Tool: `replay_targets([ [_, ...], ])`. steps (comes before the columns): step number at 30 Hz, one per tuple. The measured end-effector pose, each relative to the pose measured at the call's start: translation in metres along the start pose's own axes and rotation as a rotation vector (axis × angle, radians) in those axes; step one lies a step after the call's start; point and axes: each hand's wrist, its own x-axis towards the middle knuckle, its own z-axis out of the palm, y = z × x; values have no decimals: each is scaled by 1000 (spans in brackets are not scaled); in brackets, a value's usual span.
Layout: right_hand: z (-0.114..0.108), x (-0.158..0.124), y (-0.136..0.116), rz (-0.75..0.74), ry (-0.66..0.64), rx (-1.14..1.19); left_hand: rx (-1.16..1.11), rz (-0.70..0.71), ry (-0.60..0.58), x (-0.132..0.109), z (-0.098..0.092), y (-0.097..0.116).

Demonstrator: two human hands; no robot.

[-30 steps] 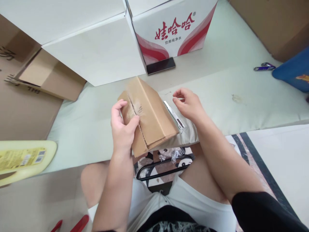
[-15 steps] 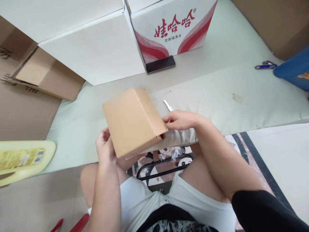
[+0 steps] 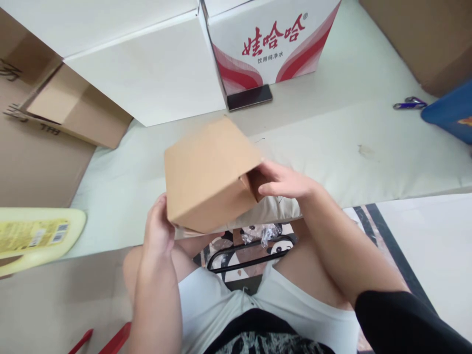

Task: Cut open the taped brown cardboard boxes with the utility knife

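A plain brown cardboard box (image 3: 210, 167) is held tilted above the pale green padded surface, its right end partly open. At its lower left corner, my left hand (image 3: 160, 221) grips the box, the fingertips partly hidden behind it. My right hand (image 3: 282, 179) is at the open right end, with its fingers tucked under the upper edge and the thumb lower down, apart from them. What the box contains, if anything, is out of sight.
White cartons (image 3: 147, 73) and a red-and-white carton (image 3: 276, 49) stand at the back, a black phone-like slab (image 3: 250, 97) before them. Brown cartons (image 3: 84, 105) and a yellow bottle (image 3: 40, 236) are left. Purple-handled scissors or clippers (image 3: 410, 103) lie near a blue object (image 3: 450, 108) at right.
The box has turned and tipped, showing more of its front side and open right end. My right hand has shifted to that opening. The knife blade seen earlier is now hidden.
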Motion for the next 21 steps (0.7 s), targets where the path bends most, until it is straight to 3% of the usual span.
replay_targets([
  [4, 4, 0, 5, 89, 191, -22, -10, 78, -24, -4, 0, 8],
  [9, 7, 4, 0, 124, 485, -186, -54, 201, -143, -8, 3, 9],
  [12, 7, 3, -6, 181, 559, -309, -30, 235, -159, -5, 3, 5],
  [15, 7, 1, -9, 310, 496, -445, 11, 254, -74, -2, 1, 0],
  [17, 7, -1, -10, 408, 354, -485, 35, 224, -48, -2, -1, -2],
  [19, 5, -2, -10, 438, 172, -368, 34, 199, -51, -4, -2, -4],
  [21, 2, -3, -9, 436, 88, -128, -7, 245, -36, -6, -2, -4],
])
